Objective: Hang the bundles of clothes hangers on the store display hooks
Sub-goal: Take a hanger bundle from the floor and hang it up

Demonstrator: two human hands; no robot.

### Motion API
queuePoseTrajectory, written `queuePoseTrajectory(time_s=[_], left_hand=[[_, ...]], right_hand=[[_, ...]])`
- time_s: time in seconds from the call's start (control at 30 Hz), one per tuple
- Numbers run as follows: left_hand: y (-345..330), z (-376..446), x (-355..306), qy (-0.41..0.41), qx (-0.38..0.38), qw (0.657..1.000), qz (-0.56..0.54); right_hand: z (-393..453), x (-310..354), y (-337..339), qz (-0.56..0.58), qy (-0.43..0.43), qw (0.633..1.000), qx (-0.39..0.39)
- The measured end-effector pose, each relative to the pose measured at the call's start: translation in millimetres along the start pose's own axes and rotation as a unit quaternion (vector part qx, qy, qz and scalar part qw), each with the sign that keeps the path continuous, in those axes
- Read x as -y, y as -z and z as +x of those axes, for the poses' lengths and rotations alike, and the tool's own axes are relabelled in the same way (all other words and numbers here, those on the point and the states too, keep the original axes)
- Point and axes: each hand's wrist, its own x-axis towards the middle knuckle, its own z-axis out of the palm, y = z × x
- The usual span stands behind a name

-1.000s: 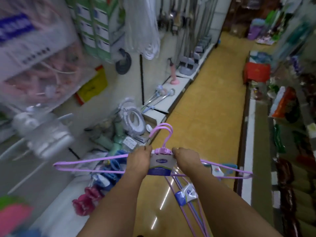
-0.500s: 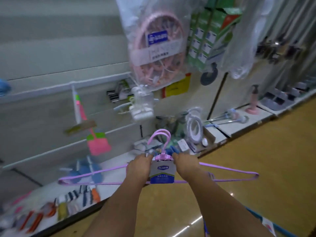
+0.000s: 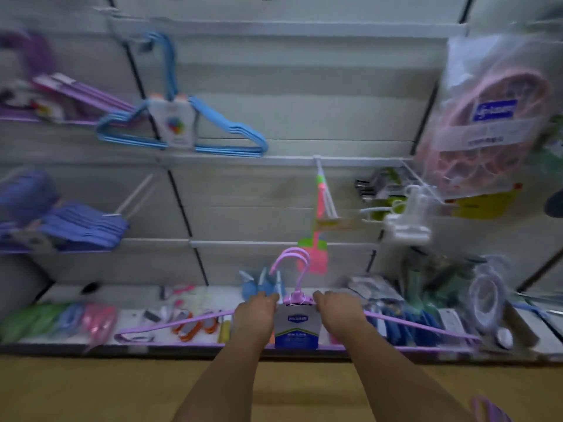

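- The display wall [image 3: 304, 117] is pale slatted panelling crossed by horizontal rails and dark uprights; it looks hard and smooth, though the whole view is smeared by motion.
- The blue hanger bundle [image 3: 182, 129] already hangs high on the wall from a thin hook, its rods glossy and its card sleeve white.
- A bare white hook [image 3: 135, 194] juts out from the wall to the left, well apart from the hands; I judge it a likely target, though other free hooks may be hidden in the blur.
- The purple hanger bundle [image 3: 297, 327] is held low in front of the bottom shelf [image 3: 91, 339], wide arms level, its curved hook tops [image 3: 291, 263] upright. The rods look thin, slick and springy; a stiff blue-and-white card label wraps the neck.
- The left hand [image 3: 254, 312] grips the bundle's shoulder just left of the neck, fingers curled over it.
- The right hand [image 3: 336, 310] grips the shoulder just right of the neck in the same way.
- To do this step well, I would keep both grips close to the neck so the stacked hook tops stay aligned, raise the bundle level, and thread all the tops over the hook tip together before letting go, since loose ones could splay and miss.
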Motion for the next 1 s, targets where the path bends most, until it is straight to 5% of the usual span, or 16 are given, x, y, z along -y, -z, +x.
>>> queuePoseTrajectory(time_s=[0.43, 1.0], left_hand=[[39, -23, 227, 0.097, -0.046, 0.994, -0.012], [66, 93, 277, 0.106, -0.073, 0.991, -0.034]], right_hand=[[86, 212, 66, -0.006, 0.073, 0.997, -0.015], [214, 216, 92, 0.012, 0.052, 0.999, 0.006]])
